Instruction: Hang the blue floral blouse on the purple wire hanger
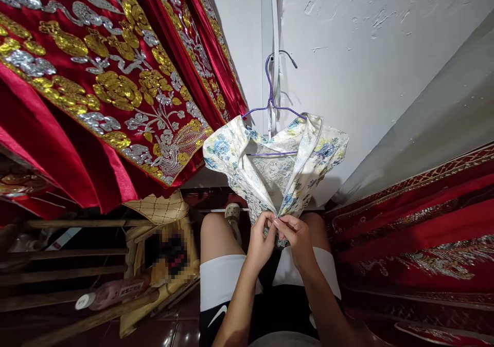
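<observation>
Floral garment (276,167), cream with blue and yellow flowers, hangs on a purple wire hanger (272,103) hooked against a white wall (366,54). Its front is open, and the two piped edges meet in a V low down. At that meeting point the left hand (262,241) and right hand (297,239) come together, and each grip is pinched on the garment's edge. Just below the garment are the person's bare knees and white shorts (222,280). Up and left of the garment hangs red cloth (96,79), heavy with gold and silver embroidery. More red embroidered cloth (417,234) lies to the garment's right. Down and left of the garment a woven cream basket (158,209) sits among wooden shelves (57,272); its contents are hidden. Farther down-left, a pink bottle (113,293) with a white cap lies on its side.
</observation>
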Motion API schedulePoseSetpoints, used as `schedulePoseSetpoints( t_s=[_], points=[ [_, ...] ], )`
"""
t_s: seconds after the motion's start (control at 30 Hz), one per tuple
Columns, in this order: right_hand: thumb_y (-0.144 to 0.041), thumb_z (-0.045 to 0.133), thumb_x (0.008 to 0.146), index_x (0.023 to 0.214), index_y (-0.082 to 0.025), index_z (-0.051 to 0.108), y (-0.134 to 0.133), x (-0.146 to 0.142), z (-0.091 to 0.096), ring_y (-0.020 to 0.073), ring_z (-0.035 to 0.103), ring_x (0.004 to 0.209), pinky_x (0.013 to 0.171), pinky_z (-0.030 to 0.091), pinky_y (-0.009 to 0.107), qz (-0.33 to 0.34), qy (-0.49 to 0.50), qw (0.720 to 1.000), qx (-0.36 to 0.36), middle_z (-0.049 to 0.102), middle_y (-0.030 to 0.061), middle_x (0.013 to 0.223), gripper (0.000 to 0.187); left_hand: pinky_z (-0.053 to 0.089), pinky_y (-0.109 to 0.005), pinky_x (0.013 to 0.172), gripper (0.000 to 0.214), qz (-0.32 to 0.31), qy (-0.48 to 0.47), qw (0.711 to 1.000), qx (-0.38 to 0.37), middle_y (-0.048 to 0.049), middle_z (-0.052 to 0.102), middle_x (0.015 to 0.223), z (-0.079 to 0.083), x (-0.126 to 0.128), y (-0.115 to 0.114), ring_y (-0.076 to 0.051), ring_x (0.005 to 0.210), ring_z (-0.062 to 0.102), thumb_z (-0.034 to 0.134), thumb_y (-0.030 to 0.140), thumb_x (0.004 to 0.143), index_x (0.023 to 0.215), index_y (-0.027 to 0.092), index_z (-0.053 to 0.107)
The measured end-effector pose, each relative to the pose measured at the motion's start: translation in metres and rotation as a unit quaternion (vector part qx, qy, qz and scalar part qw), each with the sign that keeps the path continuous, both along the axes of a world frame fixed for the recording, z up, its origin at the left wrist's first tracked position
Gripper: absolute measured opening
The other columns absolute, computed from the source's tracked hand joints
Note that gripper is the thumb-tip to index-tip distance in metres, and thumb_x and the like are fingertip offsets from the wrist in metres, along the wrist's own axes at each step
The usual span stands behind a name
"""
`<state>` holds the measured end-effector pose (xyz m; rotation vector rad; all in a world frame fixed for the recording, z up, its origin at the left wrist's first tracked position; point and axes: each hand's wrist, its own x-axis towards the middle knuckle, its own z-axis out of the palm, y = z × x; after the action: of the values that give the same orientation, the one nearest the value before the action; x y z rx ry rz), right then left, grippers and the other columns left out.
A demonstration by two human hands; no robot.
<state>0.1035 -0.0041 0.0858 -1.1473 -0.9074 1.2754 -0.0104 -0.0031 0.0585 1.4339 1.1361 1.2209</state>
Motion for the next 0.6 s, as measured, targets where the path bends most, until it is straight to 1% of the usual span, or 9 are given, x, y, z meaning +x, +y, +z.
schedulePoseSetpoints(
  t_s=[0.1, 0.17, 0.27, 0.43, 0.53, 0.6],
  points=[
    [-0.051, 0.081, 0.073, 0.071, -0.017, 0.073, -0.001, -0.002, -0.005, 0.0125, 0.049, 0.05, 0.049, 0.042, 0.025, 0.018, 0.006, 1.0, -0.002, 0.055, -0.002, 0.05, 0.035, 0.039, -0.026, 0.062, 0.027, 0.007, 0.014, 1.0, -0.002, 0.0015, 0.054, 0.072, 0.0, -0.004, -0.002, -0.016, 0.068, 0.053, 0.051, 0.047, 0.101, 0.098, 0.02, 0.055],
    [-0.051, 0.081, 0.074, 0.072, -0.017, 0.074, -0.002, -0.004, -0.007, 0.0126, 0.048, 0.05, 0.049, 0.041, 0.025, 0.026, 0.013, 1.0, -0.008, 0.055, -0.0019, 0.051, 0.035, 0.039, -0.026, 0.061, 0.028, 0.011, 0.02, 1.0, -0.003, 0.0015, 0.053, 0.072, 0.0, -0.006, -0.002, -0.016, 0.068, 0.052, 0.051, 0.048, 0.101, 0.097, 0.02, 0.056],
    [-0.053, 0.082, 0.07, 0.069, -0.017, 0.073, -0.001, -0.006, -0.004, 0.0117, 0.045, 0.048, 0.048, 0.038, 0.024, 0.024, 0.021, 0.999, -0.022, 0.052, -0.0024, 0.048, 0.038, 0.04, -0.026, 0.062, 0.028, 0.009, 0.018, 1.0, -0.002, 0.0014, 0.054, 0.072, 0.001, -0.007, -0.002, -0.016, 0.068, 0.053, 0.051, 0.047, 0.101, 0.096, 0.02, 0.055],
    [-0.053, 0.085, 0.063, 0.063, -0.017, 0.071, 0.002, -0.008, 0.005, 0.0107, 0.043, 0.048, 0.049, 0.035, 0.024, 0.023, 0.026, 0.999, -0.034, 0.049, -0.003, 0.047, 0.039, 0.043, -0.027, 0.069, 0.024, -0.011, -0.003, 1.0, 0.011, 0.001, 0.06, 0.074, 0.005, -0.008, -0.004, -0.015, 0.07, 0.056, 0.05, 0.043, 0.103, 0.096, 0.02, 0.053],
    [-0.049, 0.088, 0.06, 0.061, -0.017, 0.07, 0.003, -0.01, 0.006, 0.0105, 0.042, 0.048, 0.049, 0.034, 0.024, 0.025, 0.033, 0.998, -0.039, 0.049, -0.0031, 0.047, 0.036, 0.043, -0.026, 0.069, 0.023, -0.005, 0.003, 1.0, 0.017, 0.0005, 0.06, 0.075, 0.003, -0.012, -0.004, -0.016, 0.072, 0.055, 0.05, 0.041, 0.103, 0.095, 0.02, 0.054],
    [-0.048, 0.088, 0.06, 0.062, -0.018, 0.07, 0.002, -0.012, 0.005, 0.0108, 0.042, 0.048, 0.049, 0.035, 0.025, 0.021, 0.034, 0.998, -0.041, 0.05, -0.0029, 0.047, 0.035, 0.043, -0.026, 0.071, 0.022, 0.0, 0.012, 1.0, 0.023, 0.0, 0.059, 0.077, 0.001, -0.016, -0.003, -0.016, 0.074, 0.054, 0.05, 0.04, 0.103, 0.096, 0.02, 0.056]
  ],
)
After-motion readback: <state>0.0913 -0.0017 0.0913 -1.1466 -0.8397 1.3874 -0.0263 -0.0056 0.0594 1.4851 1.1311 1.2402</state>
